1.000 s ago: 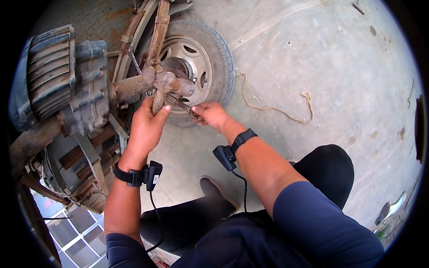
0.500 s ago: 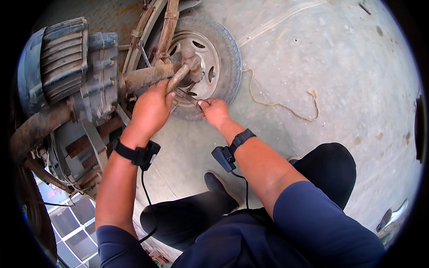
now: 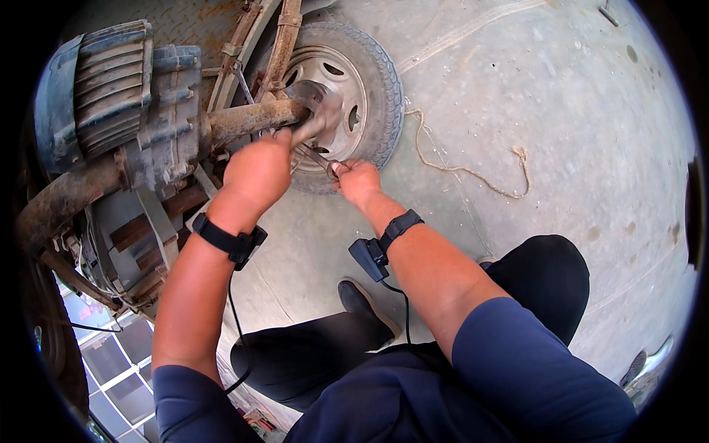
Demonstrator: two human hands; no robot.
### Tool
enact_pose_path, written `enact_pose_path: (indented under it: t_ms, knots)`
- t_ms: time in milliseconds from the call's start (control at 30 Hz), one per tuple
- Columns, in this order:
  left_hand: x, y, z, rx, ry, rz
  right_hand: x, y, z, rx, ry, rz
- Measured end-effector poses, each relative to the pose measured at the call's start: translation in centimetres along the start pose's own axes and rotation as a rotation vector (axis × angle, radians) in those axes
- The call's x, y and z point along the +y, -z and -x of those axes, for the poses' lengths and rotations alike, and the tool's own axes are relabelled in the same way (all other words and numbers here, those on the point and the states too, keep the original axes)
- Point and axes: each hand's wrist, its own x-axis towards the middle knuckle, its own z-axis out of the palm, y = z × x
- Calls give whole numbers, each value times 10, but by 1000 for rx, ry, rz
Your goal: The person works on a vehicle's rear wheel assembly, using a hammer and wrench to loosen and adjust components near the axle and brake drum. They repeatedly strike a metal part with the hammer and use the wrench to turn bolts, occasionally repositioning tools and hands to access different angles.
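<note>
My left hand (image 3: 257,171) is wrapped round the handle of a hammer (image 3: 309,131); its head end is smeared by motion in front of the wheel hub. My right hand (image 3: 357,181) pinches the ring end of a metal wrench (image 3: 317,156). The wrench's other end runs in behind the hammer and my left hand, where it is hidden. Beyond both tools lies a wheel (image 3: 356,80) with a pale slotted rim and a black tyre. A rusty axle tube (image 3: 255,120) leads from the left to the wheel's hub.
A blue ribbed motor (image 3: 111,88) with a gear housing (image 3: 173,111) sits on the axle at the left. Rusty leaf springs (image 3: 283,44) rise beside the wheel. A frayed rope (image 3: 473,174) lies on the concrete floor (image 3: 532,111). My shoe (image 3: 365,310) is below my hands.
My left hand has swung the hammer slightly to the right and up, and the hammer is more blurred. The right hand keeps hold of the wrench, nearly still. The view has shifted slightly.
</note>
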Motion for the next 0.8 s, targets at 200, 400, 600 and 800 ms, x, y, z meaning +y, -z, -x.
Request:
enact_pose_path:
  t_ms: [200,400,600,800]
  knots:
    - [-4,19,-16,-63,-1,-151,12,-3,-3,60,58,19]
    - [1,-9,-5,-74,30,-65,6,-4,0,58,60,31]
    - [-8,3,-8,-3,-30,-115,16,-7,3,48,46,-19]
    - [-1,-29,0,11,-11,33,38,-15,-17,67,106,38]
